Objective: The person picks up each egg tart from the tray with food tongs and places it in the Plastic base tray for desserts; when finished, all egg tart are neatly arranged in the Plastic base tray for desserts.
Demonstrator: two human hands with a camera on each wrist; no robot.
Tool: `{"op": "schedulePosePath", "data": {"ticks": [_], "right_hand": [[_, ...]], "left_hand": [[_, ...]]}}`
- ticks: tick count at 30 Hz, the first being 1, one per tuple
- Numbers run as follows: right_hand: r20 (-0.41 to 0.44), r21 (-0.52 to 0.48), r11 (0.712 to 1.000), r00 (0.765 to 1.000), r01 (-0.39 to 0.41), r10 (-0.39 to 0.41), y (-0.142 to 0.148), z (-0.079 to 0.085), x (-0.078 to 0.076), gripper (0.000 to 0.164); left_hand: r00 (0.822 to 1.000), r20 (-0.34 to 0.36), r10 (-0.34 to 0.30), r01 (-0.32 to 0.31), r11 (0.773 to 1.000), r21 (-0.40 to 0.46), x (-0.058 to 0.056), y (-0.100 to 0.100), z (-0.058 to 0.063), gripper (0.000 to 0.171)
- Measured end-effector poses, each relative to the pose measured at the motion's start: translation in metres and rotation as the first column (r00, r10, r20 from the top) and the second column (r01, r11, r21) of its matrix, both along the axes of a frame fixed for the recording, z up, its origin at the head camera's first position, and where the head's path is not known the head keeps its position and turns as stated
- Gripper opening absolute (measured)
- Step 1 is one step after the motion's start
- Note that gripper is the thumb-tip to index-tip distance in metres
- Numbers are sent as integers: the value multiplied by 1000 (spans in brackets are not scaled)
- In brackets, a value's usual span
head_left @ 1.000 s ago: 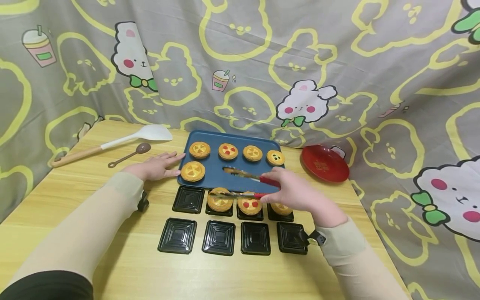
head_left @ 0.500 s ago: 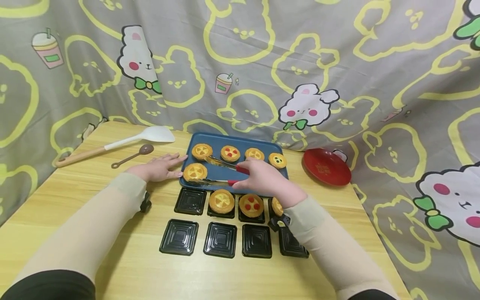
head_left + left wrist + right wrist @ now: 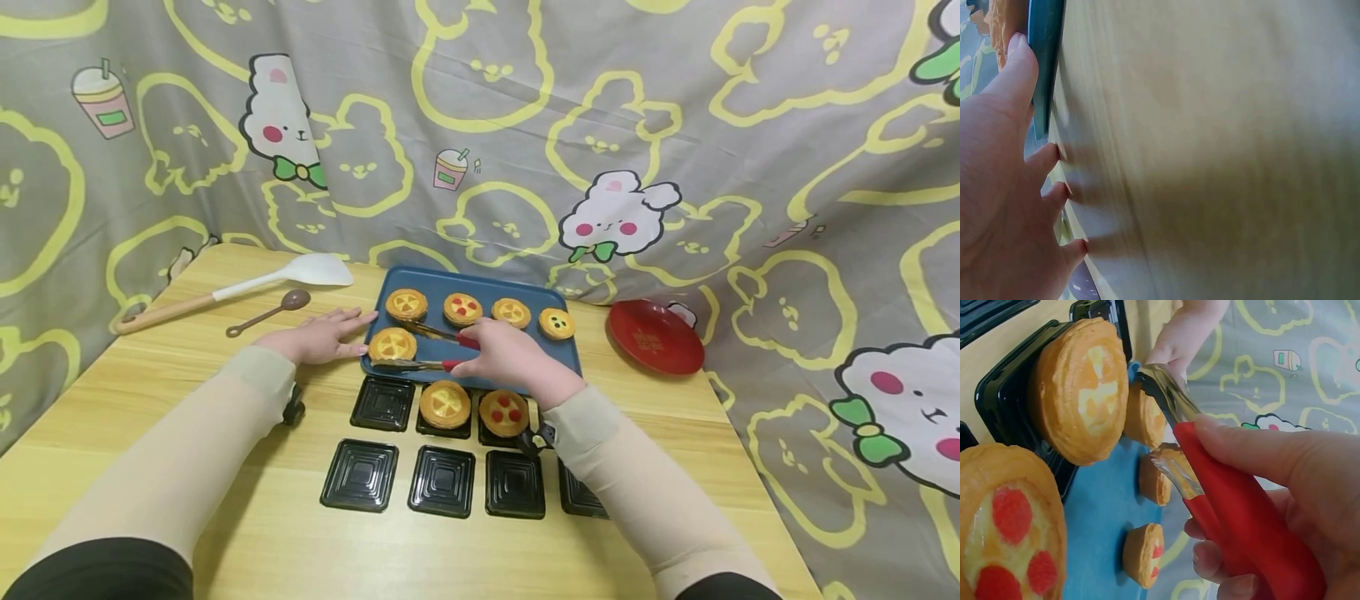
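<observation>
My right hand (image 3: 506, 354) grips red-handled metal tongs (image 3: 412, 365), also close up in the right wrist view. Their two arms stand apart, one behind and one in front of the front-left egg tart (image 3: 392, 344); whether they touch it I cannot tell. That tart sits on a blue tray (image 3: 437, 350), with a back row of several tarts, including a red-dotted one (image 3: 462, 309). At the tray's left edge rests my left hand (image 3: 318, 337), fingers spread on the table. In the left wrist view its thumb (image 3: 1019, 69) presses the tray's rim.
Black square holders stand in two rows before the tray. A plain tart (image 3: 446, 403) and a red-dotted tart (image 3: 504, 413) sit in the nearer-tray row, beside a bare holder (image 3: 382, 403). A spatula (image 3: 318, 270) and brown spoon (image 3: 295, 300) lie left; a red plate (image 3: 655, 337) stands right.
My right hand has carried the tongs left and away from over the holders to the front-left tart on the tray. The gap between the tongs' arms stays wide. My left hand keeps its place.
</observation>
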State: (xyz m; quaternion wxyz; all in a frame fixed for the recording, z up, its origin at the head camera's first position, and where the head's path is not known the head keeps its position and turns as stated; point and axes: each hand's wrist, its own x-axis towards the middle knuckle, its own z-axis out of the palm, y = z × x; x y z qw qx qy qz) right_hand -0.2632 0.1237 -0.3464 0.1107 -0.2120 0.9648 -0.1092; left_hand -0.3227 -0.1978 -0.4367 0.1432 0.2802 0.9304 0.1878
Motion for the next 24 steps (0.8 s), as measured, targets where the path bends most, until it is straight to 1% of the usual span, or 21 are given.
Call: {"op": "schedulePosePath", "data": {"ticks": [6,10,13,16,21,24], "right_hand": [[4,8,1000,1000,7,-7,-1,-7,-2,66],[-13,12,1000,1000,5,-5,0,-10,0,65],[-35,-2,1000,999,3,-3,5,-8,5,64],[-50,-25,1000,999,-2,1,11,-2,11,63],[-26,-57,998,999,-30,29,19,7,23,62],[-7,-62,995,997,-75,75,21,9,32,62]], "left_hand": [[1000,-1,0,0,1000,12,1,0,0,77],[1000,-6,2,-1,1000,14,-1,0,-3,76],[1000,-1,4,-4,1000,11,-1,1,-3,77],[1000,0,6,-6,1000,4,-1,1,-2,78],[1000,-5,9,-9,1000,5,1,1,1,77],[1000,0,16,-16,1000,4,2,2,3,75]]}}
